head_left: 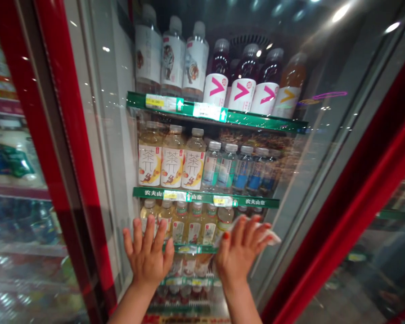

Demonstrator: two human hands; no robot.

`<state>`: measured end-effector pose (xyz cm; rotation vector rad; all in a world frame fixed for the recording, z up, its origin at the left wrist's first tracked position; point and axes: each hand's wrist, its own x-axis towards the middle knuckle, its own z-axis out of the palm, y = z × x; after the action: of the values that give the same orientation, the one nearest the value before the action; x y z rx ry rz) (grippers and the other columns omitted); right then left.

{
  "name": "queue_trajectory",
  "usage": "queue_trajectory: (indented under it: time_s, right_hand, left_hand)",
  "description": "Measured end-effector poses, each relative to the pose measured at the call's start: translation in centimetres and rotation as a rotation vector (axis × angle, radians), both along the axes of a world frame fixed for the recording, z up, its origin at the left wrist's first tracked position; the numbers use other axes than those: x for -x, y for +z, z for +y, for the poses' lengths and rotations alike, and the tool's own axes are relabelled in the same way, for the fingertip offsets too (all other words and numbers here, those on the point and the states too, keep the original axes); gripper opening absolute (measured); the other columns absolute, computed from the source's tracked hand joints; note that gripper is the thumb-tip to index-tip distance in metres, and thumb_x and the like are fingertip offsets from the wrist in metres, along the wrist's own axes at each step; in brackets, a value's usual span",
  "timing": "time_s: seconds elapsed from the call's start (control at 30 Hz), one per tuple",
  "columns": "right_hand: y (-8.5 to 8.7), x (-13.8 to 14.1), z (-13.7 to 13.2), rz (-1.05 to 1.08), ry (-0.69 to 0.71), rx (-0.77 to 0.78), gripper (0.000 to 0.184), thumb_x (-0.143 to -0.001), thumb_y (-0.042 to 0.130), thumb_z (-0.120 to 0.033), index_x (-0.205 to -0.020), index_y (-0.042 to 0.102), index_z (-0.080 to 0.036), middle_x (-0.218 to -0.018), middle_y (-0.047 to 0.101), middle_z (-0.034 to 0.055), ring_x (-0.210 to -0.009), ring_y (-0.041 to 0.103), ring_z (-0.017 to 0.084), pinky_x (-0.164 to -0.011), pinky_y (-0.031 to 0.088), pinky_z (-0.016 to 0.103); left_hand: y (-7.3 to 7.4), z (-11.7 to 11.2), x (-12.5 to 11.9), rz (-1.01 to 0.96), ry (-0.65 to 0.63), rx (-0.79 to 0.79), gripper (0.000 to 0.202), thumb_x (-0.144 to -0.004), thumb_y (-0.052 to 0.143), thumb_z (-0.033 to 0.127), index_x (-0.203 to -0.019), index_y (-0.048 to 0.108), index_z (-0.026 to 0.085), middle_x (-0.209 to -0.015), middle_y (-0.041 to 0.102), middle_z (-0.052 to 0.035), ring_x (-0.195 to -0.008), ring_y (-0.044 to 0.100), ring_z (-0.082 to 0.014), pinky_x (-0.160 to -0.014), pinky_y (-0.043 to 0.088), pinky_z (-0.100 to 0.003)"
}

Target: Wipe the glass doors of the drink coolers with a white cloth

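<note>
My left hand [148, 256] is raised with its fingers spread, palm toward the glass door [202, 175] of a drinks cooler, and holds nothing. To its right, my right hand [238, 256] has its fingers bent forward over a thin white tissue [274, 237]. The tissue shows beyond the fingertips and lies against or close to the glass; its middle is hidden behind the hand. Whether the left palm touches the glass I cannot tell. Behind the hands, inside the cooler, a row of small bottles of pale yellow drink [194, 225] is partly covered by my fingers.
Red door frames [64, 112] border the glass on the left and right [344, 211]. Inside, green-edged shelves [249, 120] hold bottles with purple drink [248, 67] and large tea bottles [172, 157]. Another stocked cooler [13, 189] stands left. Lights reflect in the glass.
</note>
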<state>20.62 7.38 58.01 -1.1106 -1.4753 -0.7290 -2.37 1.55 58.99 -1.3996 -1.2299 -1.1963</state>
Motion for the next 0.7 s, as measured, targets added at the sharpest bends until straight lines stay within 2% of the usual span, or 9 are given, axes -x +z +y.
queue_trajectory:
  time_s: [0.1, 0.13, 0.2, 0.33, 0.43, 0.5, 0.57, 0.63, 0.7]
  right_hand:
    - [-3.0, 3.1, -2.4, -0.277, 0.115, -0.088, 0.074, -0.108, 0.049, -0.032, -0.177, 0.023, -0.035, -0.183, 0.024, -0.0028, -0.173, 0.009, 0.032, -0.142, -0.001, 0.062]
    - [-3.9, 2.4, -2.8, -0.299, 0.128, -0.097, 0.074, -0.108, 0.048, -0.030, -0.177, 0.022, -0.037, -0.183, 0.024, -0.0052, -0.173, 0.010, 0.029, -0.143, -0.002, 0.059]
    - [-4.4, -1.0, -2.3, -0.250, 0.093, -0.069, 0.078, -0.107, 0.047, -0.024, -0.178, 0.017, -0.031, -0.185, 0.015, 0.0015, -0.173, 0.002, 0.031, -0.141, -0.002, 0.067]
    - [0.5, -6.9, 0.9, 0.120, -0.044, 0.040, 0.075, -0.112, 0.037, -0.030, -0.178, 0.001, -0.022, -0.184, -0.006, 0.0169, -0.171, -0.012, 0.042, -0.124, 0.008, 0.093]
    - [2.4, -3.5, 0.8, 0.136, -0.037, 0.041, 0.076, -0.112, 0.038, -0.034, -0.178, 0.001, -0.026, -0.185, -0.001, 0.0153, -0.171, -0.007, 0.045, -0.123, 0.010, 0.094]
    - [0.2, -0.1, -0.7, -0.067, 0.037, 0.009, 0.080, -0.109, 0.048, -0.032, -0.178, 0.009, -0.030, -0.186, 0.007, 0.0081, -0.172, -0.002, 0.041, -0.131, 0.005, 0.086]
    - [-3.5, 1.0, -2.0, -0.252, 0.092, -0.020, 0.081, -0.106, 0.054, -0.032, -0.178, 0.015, -0.035, -0.185, 0.013, 0.0004, -0.173, 0.003, 0.037, -0.138, 0.000, 0.075]
    - [-6.1, -1.1, -2.1, -0.281, 0.061, -0.002, 0.079, -0.108, 0.049, -0.033, -0.178, 0.013, -0.034, -0.186, 0.010, 0.0014, -0.173, 0.001, 0.036, -0.138, 0.000, 0.075]
    - [-5.7, -4.8, -1.0, -0.107, -0.022, 0.069, 0.076, -0.111, 0.039, -0.035, -0.179, 0.004, -0.030, -0.186, 0.000, 0.0099, -0.172, -0.005, 0.041, -0.131, 0.007, 0.086]
  left_hand:
    - [0.0, -0.1, 0.0, 0.000, -0.010, 0.013, 0.081, -0.104, 0.064, 0.026, -0.176, 0.027, 0.025, -0.185, 0.017, -0.0015, -0.174, 0.009, -0.0291, -0.143, 0.003, -0.052]
    - [0.1, -0.1, 0.0, -0.005, -0.012, 0.013, 0.081, -0.104, 0.063, 0.026, -0.176, 0.026, 0.026, -0.185, 0.017, -0.0011, -0.174, 0.009, -0.0287, -0.143, 0.003, -0.052]
    - [0.2, 0.0, -0.1, -0.014, -0.015, 0.010, 0.081, -0.104, 0.063, 0.026, -0.176, 0.026, 0.026, -0.185, 0.017, -0.0007, -0.174, 0.009, -0.0280, -0.143, 0.003, -0.052]
    - [0.3, 0.1, -0.3, -0.010, -0.003, -0.002, 0.082, -0.103, 0.064, 0.024, -0.176, 0.026, 0.026, -0.185, 0.017, -0.0009, -0.174, 0.009, -0.0279, -0.143, 0.003, -0.051]
    - [0.2, 0.0, -0.1, -0.001, 0.004, -0.004, 0.083, -0.102, 0.065, 0.023, -0.175, 0.027, 0.025, -0.185, 0.018, -0.0018, -0.174, 0.010, -0.0287, -0.143, 0.004, -0.051]
    - [0.0, -0.1, 0.1, 0.004, 0.003, -0.001, 0.083, -0.102, 0.065, 0.024, -0.175, 0.028, 0.025, -0.185, 0.018, -0.0025, -0.174, 0.011, -0.0292, -0.144, 0.004, -0.052]
    - [-0.2, -0.1, 0.3, 0.012, 0.002, 0.003, 0.083, -0.101, 0.066, 0.024, -0.175, 0.028, 0.024, -0.185, 0.018, -0.0033, -0.174, 0.011, -0.0301, -0.144, 0.005, -0.052]
    - [-0.4, -0.1, 0.5, 0.019, 0.007, 0.013, 0.084, -0.101, 0.067, 0.025, -0.175, 0.028, 0.023, -0.185, 0.019, -0.0038, -0.174, 0.011, -0.0310, -0.144, 0.005, -0.052]
    - [-0.6, 0.0, 0.6, 0.025, 0.012, 0.018, 0.084, -0.101, 0.067, 0.025, -0.175, 0.028, 0.023, -0.185, 0.019, -0.0044, -0.174, 0.011, -0.0316, -0.143, 0.005, -0.053]
